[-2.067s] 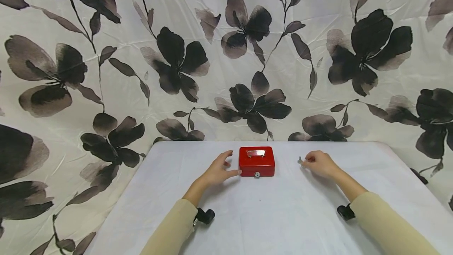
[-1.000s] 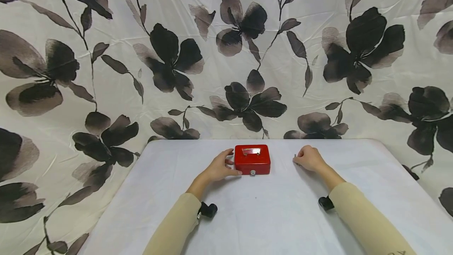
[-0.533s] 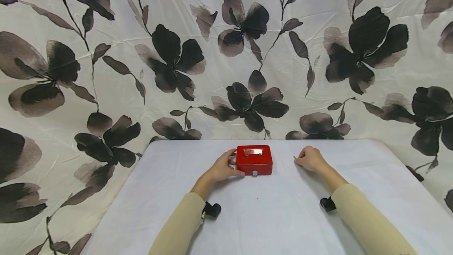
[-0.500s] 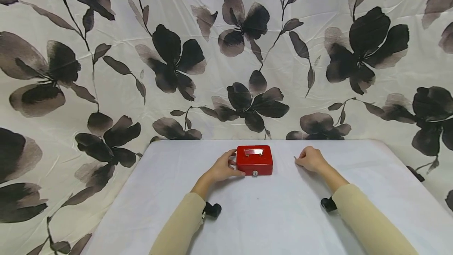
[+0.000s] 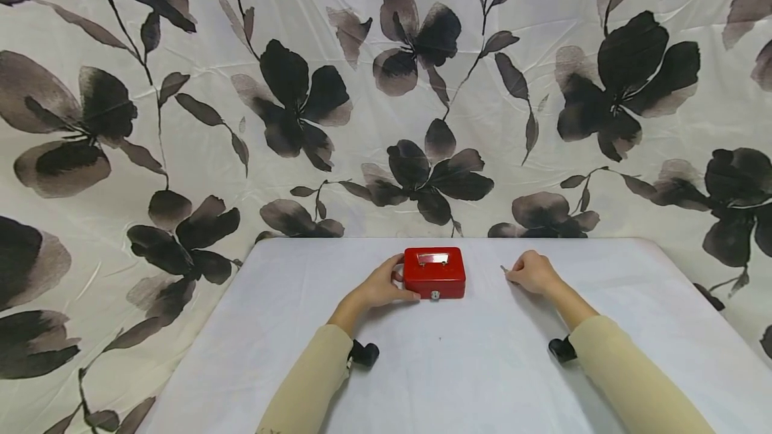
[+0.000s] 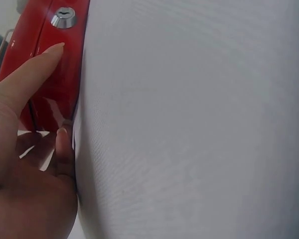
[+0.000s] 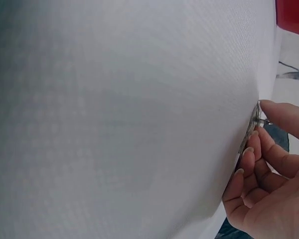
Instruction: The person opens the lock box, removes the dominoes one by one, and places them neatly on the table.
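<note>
A red metal cash box (image 5: 434, 280) with a folding handle on its lid and a silver keyhole lock (image 6: 64, 17) on its front stands near the far edge of the table. My left hand (image 5: 381, 286) grips its near left corner, thumb along the front below the lock and fingers at the left side, partly hidden by the box. To the right of the box, my right hand (image 5: 533, 273) pinches small silver keys (image 7: 255, 122) between thumb and forefinger, low at the tabletop. The other right fingers curl against the cloth.
White cloth covers the table (image 5: 422, 380). Behind its far edge hangs a pale curtain (image 5: 386, 119) printed with dark flowers. Black wrist cameras (image 5: 364, 354) sit at both beige sleeves (image 5: 633, 367).
My left hand has moved in from beside the box to hold its left corner. My right fingers have come over the keys, which showed more plainly before. The head view has shifted slightly.
</note>
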`<state>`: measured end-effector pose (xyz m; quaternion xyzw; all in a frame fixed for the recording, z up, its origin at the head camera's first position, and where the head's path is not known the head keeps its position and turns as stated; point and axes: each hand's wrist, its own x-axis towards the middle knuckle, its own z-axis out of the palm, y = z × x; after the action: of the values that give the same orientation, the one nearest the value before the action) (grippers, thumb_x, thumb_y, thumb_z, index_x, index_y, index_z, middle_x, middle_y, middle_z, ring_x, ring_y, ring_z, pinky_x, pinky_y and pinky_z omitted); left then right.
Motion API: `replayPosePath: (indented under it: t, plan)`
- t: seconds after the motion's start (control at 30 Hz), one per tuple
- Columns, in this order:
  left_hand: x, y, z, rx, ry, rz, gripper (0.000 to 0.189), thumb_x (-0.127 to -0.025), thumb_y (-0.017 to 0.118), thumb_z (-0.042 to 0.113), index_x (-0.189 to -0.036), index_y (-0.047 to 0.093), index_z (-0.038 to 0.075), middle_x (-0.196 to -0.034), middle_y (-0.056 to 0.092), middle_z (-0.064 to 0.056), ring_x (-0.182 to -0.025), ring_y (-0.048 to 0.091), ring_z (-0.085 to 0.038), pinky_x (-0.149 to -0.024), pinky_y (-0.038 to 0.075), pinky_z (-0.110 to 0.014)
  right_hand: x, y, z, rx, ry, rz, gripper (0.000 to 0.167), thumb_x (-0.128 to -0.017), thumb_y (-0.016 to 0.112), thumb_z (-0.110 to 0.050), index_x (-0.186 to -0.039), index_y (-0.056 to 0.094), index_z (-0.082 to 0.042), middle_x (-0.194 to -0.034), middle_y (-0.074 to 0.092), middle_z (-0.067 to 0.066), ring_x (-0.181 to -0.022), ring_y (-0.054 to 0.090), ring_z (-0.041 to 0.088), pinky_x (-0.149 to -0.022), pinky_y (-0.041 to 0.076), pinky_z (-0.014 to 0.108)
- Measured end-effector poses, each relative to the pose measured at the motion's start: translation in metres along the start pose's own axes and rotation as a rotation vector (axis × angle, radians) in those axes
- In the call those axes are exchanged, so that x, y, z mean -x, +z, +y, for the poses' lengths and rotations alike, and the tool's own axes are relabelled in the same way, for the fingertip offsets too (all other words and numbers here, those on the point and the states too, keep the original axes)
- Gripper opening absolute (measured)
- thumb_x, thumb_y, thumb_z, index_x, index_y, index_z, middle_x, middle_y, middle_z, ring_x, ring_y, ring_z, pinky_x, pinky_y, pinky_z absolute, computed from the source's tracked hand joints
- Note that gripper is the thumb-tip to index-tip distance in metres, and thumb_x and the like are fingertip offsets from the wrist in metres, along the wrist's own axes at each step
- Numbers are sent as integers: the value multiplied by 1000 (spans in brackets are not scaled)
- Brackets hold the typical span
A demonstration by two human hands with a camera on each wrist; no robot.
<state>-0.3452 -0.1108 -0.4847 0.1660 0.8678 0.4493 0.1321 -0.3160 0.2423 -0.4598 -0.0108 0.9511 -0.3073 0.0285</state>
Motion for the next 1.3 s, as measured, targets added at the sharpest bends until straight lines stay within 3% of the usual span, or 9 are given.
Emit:
replayPosePath:
  t: [0.4, 0.77, 1.03, 1.13, 1.3]
  plan:
    - [-2, 2, 3, -16, 15, -23, 102, -79, 90, 35, -159, 31, 14, -128, 55, -5, -108, 50, -22, -82, 50, -36, 2, -2, 3, -11, -25, 4, 16, -92, 69, -10, -83, 69, 2, -81, 63, 10, -75, 55, 24, -65, 44, 33]
    - [-3, 0, 0, -9, 18, -65, 100, -82, 87, 33, -160, 27, 15, -122, 53, -4, -110, 48, -21, -81, 49, -35, 2, 0, 3, -26, -50, 2, 15, -91, 69, -7, -78, 69, 1, -86, 66, 12, -77, 55, 23, -66, 44, 32]
    - [-2, -2, 1, 26, 15, -87, 102, -83, 87, 33, -162, 24, 15, -142, 48, -7, -125, 43, -25, -101, 47, -48, 2, -2, 3, -49, -23, -29, 16, -93, 67, -8, -79, 68, 0, -82, 62, 9, -76, 53, 22, -64, 41, 31]
    - [-3, -1, 1, 34, 5, -87, 104, -83, 87, 33, -162, 22, 14, -150, 44, -8, -135, 40, -27, -110, 41, -55, 2, -3, 4, -51, -25, -29, 16, -93, 67, -9, -79, 68, -1, -82, 62, 8, -76, 52, 22, -64, 40, 31]
    - [-3, 0, 0, 33, 4, -79, 106, -82, 87, 33, -162, 21, 12, -160, 36, -9, -148, 31, -30, -117, 32, -56, 4, -3, 4, -59, -35, -24, 17, -93, 68, -9, -78, 68, 0, -83, 62, 9, -76, 52, 22, -64, 40, 32]
